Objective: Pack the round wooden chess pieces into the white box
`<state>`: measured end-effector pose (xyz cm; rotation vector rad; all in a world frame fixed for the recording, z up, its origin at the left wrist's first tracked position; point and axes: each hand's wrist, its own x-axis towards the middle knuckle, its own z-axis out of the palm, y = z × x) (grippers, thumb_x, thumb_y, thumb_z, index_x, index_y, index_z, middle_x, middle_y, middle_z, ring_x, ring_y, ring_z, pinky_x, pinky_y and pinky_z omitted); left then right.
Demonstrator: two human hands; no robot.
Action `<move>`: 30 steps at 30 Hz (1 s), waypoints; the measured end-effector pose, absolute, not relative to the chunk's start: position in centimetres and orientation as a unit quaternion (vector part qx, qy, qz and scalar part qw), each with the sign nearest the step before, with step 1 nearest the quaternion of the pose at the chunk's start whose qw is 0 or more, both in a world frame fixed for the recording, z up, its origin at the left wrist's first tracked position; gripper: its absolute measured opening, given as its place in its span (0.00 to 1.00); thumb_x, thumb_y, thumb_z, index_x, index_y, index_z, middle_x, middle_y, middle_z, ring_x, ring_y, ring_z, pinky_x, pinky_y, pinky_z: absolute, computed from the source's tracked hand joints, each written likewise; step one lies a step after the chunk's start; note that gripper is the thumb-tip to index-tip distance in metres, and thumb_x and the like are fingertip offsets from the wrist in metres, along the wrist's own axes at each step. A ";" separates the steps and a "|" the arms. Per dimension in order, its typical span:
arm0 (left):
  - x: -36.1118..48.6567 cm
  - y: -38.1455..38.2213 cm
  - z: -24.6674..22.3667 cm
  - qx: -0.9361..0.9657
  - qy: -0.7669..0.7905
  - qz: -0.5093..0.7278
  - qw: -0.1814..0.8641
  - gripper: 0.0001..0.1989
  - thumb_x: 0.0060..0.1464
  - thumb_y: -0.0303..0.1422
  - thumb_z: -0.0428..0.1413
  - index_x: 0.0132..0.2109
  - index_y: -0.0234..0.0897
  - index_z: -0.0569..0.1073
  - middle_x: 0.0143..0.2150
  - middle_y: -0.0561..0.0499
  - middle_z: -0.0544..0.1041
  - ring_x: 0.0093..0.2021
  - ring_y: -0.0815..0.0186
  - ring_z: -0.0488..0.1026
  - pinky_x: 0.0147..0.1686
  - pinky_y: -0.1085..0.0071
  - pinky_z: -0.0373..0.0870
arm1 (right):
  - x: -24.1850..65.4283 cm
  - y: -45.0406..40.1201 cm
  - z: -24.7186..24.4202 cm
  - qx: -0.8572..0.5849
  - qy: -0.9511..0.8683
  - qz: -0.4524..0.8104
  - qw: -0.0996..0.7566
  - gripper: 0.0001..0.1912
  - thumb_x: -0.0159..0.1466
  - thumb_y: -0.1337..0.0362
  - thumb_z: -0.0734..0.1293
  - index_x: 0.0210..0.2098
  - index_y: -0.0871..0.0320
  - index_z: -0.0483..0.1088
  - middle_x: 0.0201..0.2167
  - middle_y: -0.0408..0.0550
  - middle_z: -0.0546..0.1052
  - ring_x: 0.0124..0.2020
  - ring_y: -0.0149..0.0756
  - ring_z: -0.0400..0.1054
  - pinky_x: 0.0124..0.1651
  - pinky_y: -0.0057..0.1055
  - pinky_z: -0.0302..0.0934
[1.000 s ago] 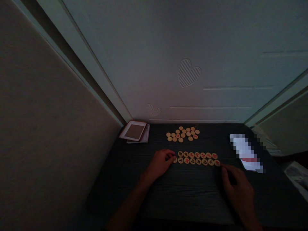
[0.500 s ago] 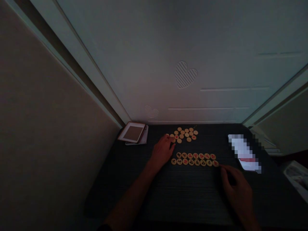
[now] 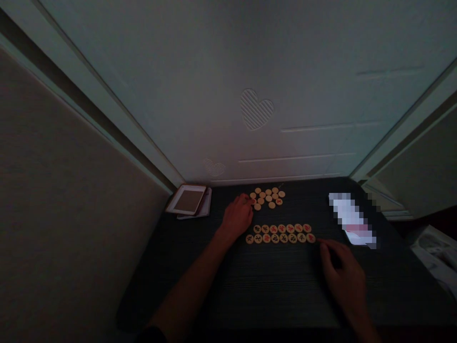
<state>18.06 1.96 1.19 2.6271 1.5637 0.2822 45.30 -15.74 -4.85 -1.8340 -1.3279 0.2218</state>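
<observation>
Discs (image 3: 284, 238) lie in two close rows on the dark table (image 3: 271, 290), with a loose cluster beyond. The left hand (image 3: 237, 216) reaches the cluster's near-left edge; I can't tell whether its fingers grip one. The right hand (image 3: 344, 274) looks unclenched and empty, forefinger at the near row's right end. A nudge there could buckle that row, and a dragging left wrist might scatter loose ones.

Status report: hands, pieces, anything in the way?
Left hand at loose tan wooden-looking discs. Right hand beside two rows of red- or black-marked discs. No obstruction visible.
</observation>
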 end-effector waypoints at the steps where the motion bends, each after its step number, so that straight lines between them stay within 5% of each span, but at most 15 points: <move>1: 18.2 1.9 1.2 0.855 0.510 0.090 0.032 0.13 0.66 0.29 0.52 0.55 0.40 0.75 0.56 0.45 0.73 0.52 0.57 0.72 0.50 0.63 0.72 | 45.3 -15.7 -4.9 -0.731 -0.528 0.089 0.423 0.17 0.69 0.49 0.64 0.45 0.54 0.77 0.46 0.51 0.80 0.46 0.45 0.74 0.51 0.42 0.66; 23: 19.6 2.9 0.8 0.852 0.511 0.106 0.037 0.07 0.63 0.29 0.56 0.46 0.40 0.77 0.47 0.45 0.79 0.49 0.55 0.75 0.49 0.61 0.70 | 45.2 -15.7 -4.8 -0.720 -0.524 0.086 0.447 0.17 0.69 0.50 0.64 0.45 0.55 0.77 0.45 0.52 0.80 0.45 0.45 0.74 0.51 0.42 0.66; 30: 18.9 2.4 2.1 0.838 0.510 0.179 0.073 0.14 0.64 0.30 0.56 0.56 0.41 0.74 0.50 0.46 0.79 0.49 0.58 0.77 0.52 0.62 0.73 | 45.3 -15.7 -5.0 -0.726 -0.522 0.089 0.438 0.18 0.69 0.49 0.64 0.45 0.54 0.77 0.45 0.51 0.80 0.45 0.44 0.74 0.51 0.42 0.67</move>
